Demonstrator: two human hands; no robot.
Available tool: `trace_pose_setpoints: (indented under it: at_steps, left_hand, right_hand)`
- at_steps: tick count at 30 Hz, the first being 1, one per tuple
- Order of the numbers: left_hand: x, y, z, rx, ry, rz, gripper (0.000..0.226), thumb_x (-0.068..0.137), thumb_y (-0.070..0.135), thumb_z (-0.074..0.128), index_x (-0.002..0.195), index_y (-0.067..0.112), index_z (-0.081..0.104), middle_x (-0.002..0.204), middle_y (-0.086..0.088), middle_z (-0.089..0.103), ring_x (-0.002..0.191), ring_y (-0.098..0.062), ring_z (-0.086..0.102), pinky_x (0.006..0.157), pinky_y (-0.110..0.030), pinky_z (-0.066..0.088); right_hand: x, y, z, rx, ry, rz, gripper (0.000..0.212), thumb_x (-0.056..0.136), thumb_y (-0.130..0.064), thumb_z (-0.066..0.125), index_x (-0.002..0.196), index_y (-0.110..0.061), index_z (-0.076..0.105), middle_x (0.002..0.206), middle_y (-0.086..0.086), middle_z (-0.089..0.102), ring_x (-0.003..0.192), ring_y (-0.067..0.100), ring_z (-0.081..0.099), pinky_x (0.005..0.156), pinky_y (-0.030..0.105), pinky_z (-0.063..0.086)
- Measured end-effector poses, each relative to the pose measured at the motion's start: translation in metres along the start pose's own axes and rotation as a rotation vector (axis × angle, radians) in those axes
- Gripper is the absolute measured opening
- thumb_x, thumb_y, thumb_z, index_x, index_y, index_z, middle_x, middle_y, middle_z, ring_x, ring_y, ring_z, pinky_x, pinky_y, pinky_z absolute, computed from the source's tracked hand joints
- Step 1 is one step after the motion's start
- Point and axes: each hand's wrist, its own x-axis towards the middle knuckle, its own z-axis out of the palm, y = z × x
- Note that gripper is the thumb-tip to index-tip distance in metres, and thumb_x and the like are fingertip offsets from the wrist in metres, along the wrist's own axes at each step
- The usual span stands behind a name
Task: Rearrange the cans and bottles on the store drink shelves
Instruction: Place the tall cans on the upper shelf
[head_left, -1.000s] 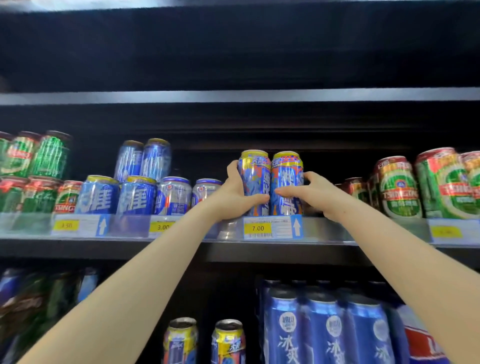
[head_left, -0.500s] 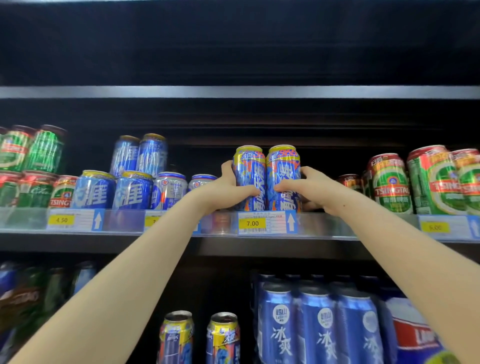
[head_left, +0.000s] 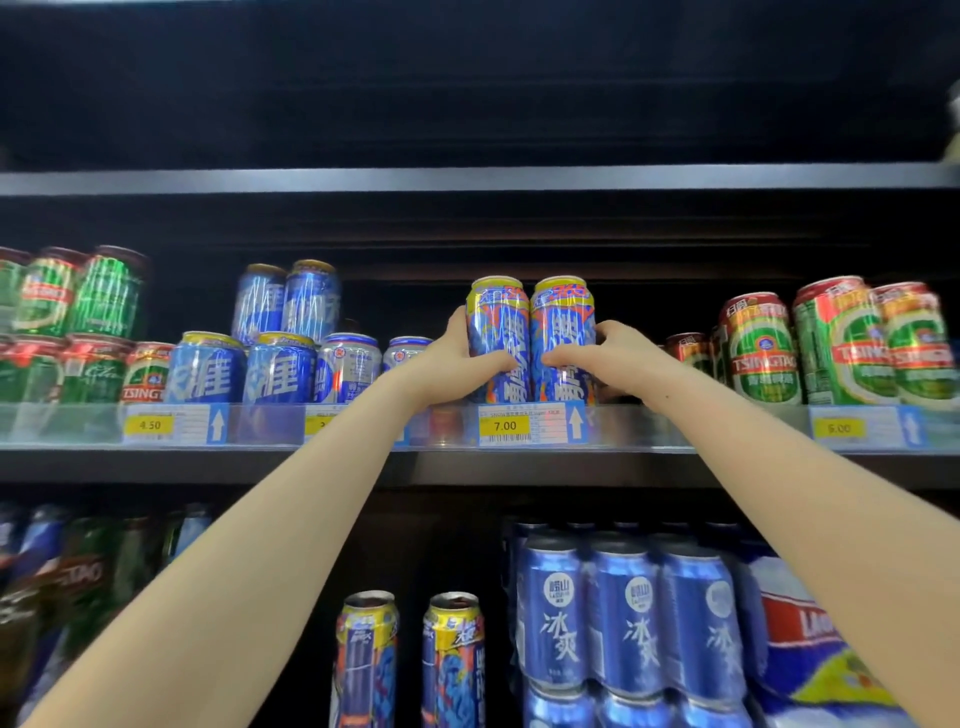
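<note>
Two tall blue cans with yellow tops stand side by side on the middle shelf (head_left: 675, 441), above the 7.00 price tag (head_left: 505, 426). My left hand (head_left: 457, 364) wraps the left tall can (head_left: 497, 317), thumb across its front. My right hand (head_left: 602, 358) wraps the right tall can (head_left: 563, 317) the same way. The two cans touch each other. Both arms reach up from below.
Short blue cans (head_left: 244, 369) and silver cans (head_left: 349, 364) stand to the left, with green cans (head_left: 78, 296) further left. Green Tsingtao cans (head_left: 831, 343) fill the right. Below stand two yellow-blue cans (head_left: 410, 660) and packs of blue cans (head_left: 634, 618). The top shelf is dark.
Both hands have turned the two tall cans a little, so more blue lettering faces front. The cans stay in the same spot on the shelf.
</note>
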Motion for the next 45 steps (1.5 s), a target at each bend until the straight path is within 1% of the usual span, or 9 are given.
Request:
trace_pose_setpoints:
  at_steps: [4,7,10,16,26,31,34,40,45]
  left_hand:
    - [-0.012,0.001,0.003,0.135,0.061,-0.002,0.101,0.087,0.048,0.060,0.151,0.020,-0.012,0.136,-0.004,0.051,0.105,-0.014,0.059,0.083,-0.029,0.047]
    - [-0.030,-0.002,0.009,0.243,0.222,0.086,0.090,0.091,0.049,0.054,0.152,0.015,-0.004,0.140,-0.007,0.048,0.110,-0.017,0.055,0.080,-0.023,0.040]
    - [-0.039,-0.011,0.018,0.245,0.335,0.191,0.076,0.090,0.040,0.059,0.147,0.016,0.016,0.132,-0.006,0.053,0.095,-0.009,0.053,0.068,-0.018,0.041]
    - [-0.026,-0.015,0.015,0.219,0.330,0.191,0.069,0.087,0.030,0.066,0.141,0.015,0.025,0.123,-0.006,0.056,0.090,-0.010,0.054,0.058,-0.012,0.037]
    - [-0.015,-0.016,0.009,0.272,0.179,0.153,0.072,0.091,0.033,0.061,0.145,0.017,0.016,0.131,-0.008,0.053,0.092,-0.010,0.058,0.064,-0.018,0.046]
    - [-0.015,-0.015,0.013,0.332,0.175,0.153,0.075,0.093,0.036,0.057,0.149,0.016,0.011,0.133,-0.009,0.053,0.095,-0.011,0.058,0.075,-0.027,0.049]
    - [-0.024,-0.016,0.020,0.455,0.263,0.144,0.076,0.094,0.042,0.052,0.150,0.015,0.007,0.129,-0.010,0.054,0.096,-0.015,0.059,0.074,-0.030,0.050]
    - [-0.081,-0.033,0.033,0.621,0.575,0.474,0.061,0.093,0.038,0.053,0.142,0.008,0.032,0.129,-0.011,0.053,0.111,-0.020,0.054,0.077,-0.024,0.041]
    - [-0.144,-0.080,0.027,0.776,0.617,0.654,0.050,0.091,0.036,0.048,0.131,0.006,0.049,0.120,-0.010,0.060,0.106,-0.021,0.055,0.084,-0.024,0.041]
  right_hand:
    - [-0.013,-0.001,-0.002,-0.068,0.037,-0.026,0.080,0.074,-0.051,0.073,0.135,-0.016,0.036,0.126,0.006,0.058,0.094,0.013,0.062,0.068,0.025,0.049]
    - [-0.033,0.003,-0.001,-0.136,0.177,-0.145,0.089,0.082,-0.051,0.065,0.148,-0.013,0.019,0.142,0.011,0.045,0.123,0.023,0.051,0.088,0.031,0.042]
    - [-0.051,0.015,0.004,-0.177,0.246,-0.246,0.087,0.084,-0.050,0.063,0.149,-0.014,0.017,0.148,0.011,0.038,0.132,0.024,0.041,0.103,0.042,0.040]
    - [-0.056,0.022,0.013,-0.200,0.223,-0.313,0.067,0.086,-0.044,0.063,0.139,-0.016,0.035,0.129,0.005,0.055,0.107,0.016,0.057,0.087,0.036,0.050]
    - [-0.047,0.022,0.013,-0.216,0.224,-0.288,0.064,0.085,-0.034,0.068,0.136,-0.013,0.036,0.129,0.009,0.055,0.108,0.020,0.060,0.078,0.030,0.049]
    - [-0.046,0.024,0.012,-0.209,0.235,-0.290,0.063,0.085,-0.034,0.068,0.135,-0.013,0.038,0.129,0.009,0.056,0.108,0.019,0.060,0.074,0.026,0.047]
    - [-0.050,0.024,0.014,-0.249,0.245,-0.302,0.062,0.086,-0.035,0.066,0.136,-0.012,0.037,0.131,0.009,0.055,0.110,0.019,0.059,0.075,0.025,0.045]
    - [-0.085,0.027,0.026,-0.425,0.388,-0.541,0.057,0.089,-0.034,0.061,0.136,-0.009,0.041,0.132,0.009,0.049,0.118,0.020,0.048,0.083,0.022,0.035]
    - [-0.136,0.039,0.063,-0.394,0.396,-0.678,0.057,0.091,-0.030,0.058,0.141,-0.010,0.038,0.146,0.009,0.039,0.137,0.018,0.032,0.102,0.015,0.022]
